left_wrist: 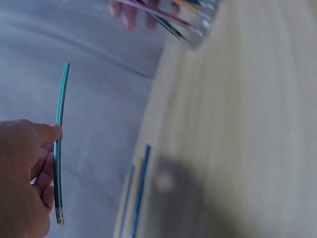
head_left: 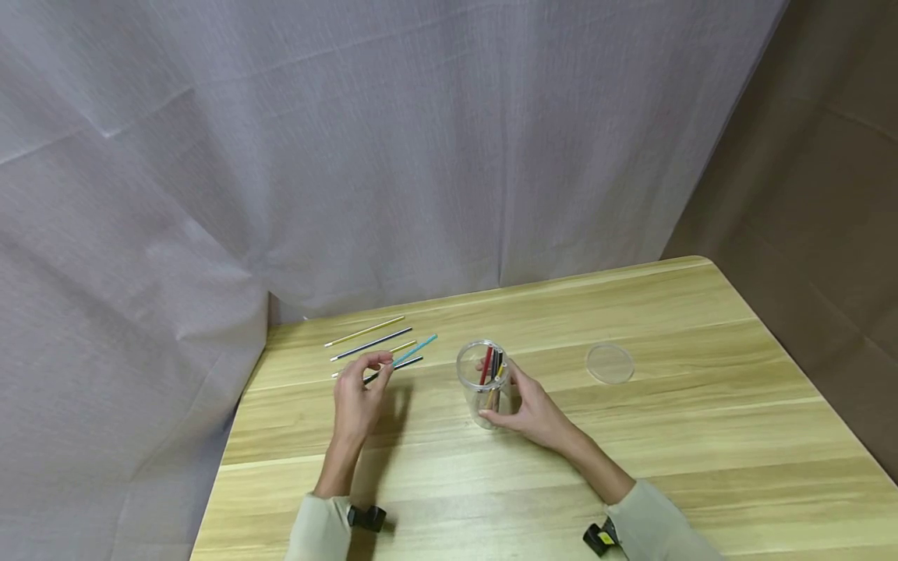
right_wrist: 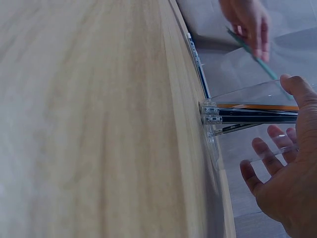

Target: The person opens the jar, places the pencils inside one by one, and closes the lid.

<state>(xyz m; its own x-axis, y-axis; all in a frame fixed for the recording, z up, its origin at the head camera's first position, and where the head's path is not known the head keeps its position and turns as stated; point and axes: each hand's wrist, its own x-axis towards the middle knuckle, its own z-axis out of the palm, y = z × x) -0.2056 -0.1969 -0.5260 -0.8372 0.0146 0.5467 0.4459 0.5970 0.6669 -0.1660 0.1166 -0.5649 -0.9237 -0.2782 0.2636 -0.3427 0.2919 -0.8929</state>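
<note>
My left hand [head_left: 359, 397] pinches a teal pencil [left_wrist: 59, 101] between thumb and fingers, its silvery end pointing down in the left wrist view. That pencil is held above others lying on the table. To its right, my right hand [head_left: 533, 413] grips a clear jar [head_left: 473, 401] around its side, thumb toward me. The jar is upright with its mouth uncovered. Inside lean several pencils, among them a red pencil [head_left: 486, 366], black ones and an orange-yellow pencil [right_wrist: 257, 106]. Part of the jar's far side is hidden by my right fingers.
On the wooden table [head_left: 435, 491], a yellow pencil [head_left: 365, 331], a dark blue pencil [head_left: 370, 344] and others lie side by side at the back left. A round clear lid [head_left: 609, 363] lies right of the jar. Grey cloth [head_left: 393, 156] hangs behind the table's back edge.
</note>
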